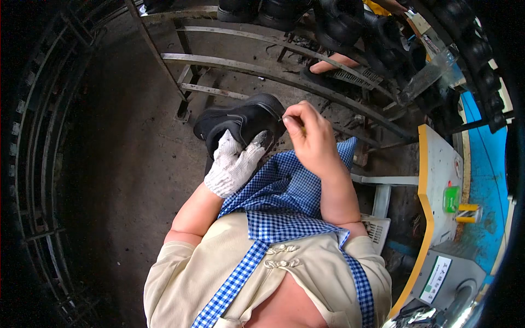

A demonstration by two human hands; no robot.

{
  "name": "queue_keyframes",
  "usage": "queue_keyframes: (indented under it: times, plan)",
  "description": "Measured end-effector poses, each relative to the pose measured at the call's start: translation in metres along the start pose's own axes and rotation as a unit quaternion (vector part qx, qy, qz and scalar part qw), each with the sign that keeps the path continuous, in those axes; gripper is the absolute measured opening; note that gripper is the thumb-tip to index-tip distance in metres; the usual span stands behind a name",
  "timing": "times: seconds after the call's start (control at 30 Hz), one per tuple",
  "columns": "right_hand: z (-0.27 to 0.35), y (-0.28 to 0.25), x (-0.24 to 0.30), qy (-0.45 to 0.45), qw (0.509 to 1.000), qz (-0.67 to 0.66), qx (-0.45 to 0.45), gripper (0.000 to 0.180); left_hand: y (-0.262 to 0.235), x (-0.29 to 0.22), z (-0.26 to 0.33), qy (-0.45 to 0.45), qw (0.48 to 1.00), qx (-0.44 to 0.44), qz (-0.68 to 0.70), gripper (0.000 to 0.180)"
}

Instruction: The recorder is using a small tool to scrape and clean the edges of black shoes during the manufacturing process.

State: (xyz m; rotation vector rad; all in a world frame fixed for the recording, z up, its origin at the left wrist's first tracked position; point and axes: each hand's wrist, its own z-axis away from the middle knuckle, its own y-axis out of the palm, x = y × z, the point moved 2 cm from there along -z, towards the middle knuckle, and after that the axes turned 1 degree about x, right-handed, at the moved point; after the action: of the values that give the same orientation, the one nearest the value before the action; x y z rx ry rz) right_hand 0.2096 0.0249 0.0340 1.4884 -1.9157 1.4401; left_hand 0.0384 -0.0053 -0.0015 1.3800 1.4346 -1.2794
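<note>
A black shoe (240, 120) is held up in front of my body, above the lap. My left hand (232, 164), in a white knitted glove with a darkened thumb tip, grips the shoe from below, its fingers partly hidden by the upper. Close to the right end of the shoe, my bare right hand (310, 136) is closed in a pinch, thumb against the bent index finger. Something tiny seems to stick out at the fingertips, too small to name. A blue and white checked apron (284, 180) lies under both hands.
A metal rack (235, 65) crosses ahead, with several black shoes (284, 12) on top. Beyond its rails is another person's foot (334, 62). On the right stands a yellow-edged white table (437, 158) with a green container (451, 199) and a grey machine (445, 279).
</note>
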Motion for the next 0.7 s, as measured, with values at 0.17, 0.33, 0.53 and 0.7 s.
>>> queue_keyframes:
  times: [0.17, 0.33, 0.53, 0.7]
  plan:
    - [0.004, 0.010, 0.006, -0.052, 0.966, 0.253, 0.025, 0.016, 0.002, 0.004, 0.000, 0.057, 0.991, -0.015, -0.117, 0.030]
    - [0.002, 0.013, 0.004, -0.003, 0.997, 0.035, 0.063, 0.010, 0.008, -0.002, -0.002, 0.178, 0.966, -0.043, -0.186, 0.031]
    - [0.027, 0.037, 0.026, -0.114, 0.939, -0.215, 0.244, 0.006, -0.010, 0.012, -0.019, -0.016, 0.989, -0.094, -0.117, 0.028]
    - [0.019, 0.009, -0.037, 0.105, 0.980, -0.166, 0.042, 0.022, -0.019, 0.008, -0.023, -0.038, 0.954, -0.053, 0.292, 0.023]
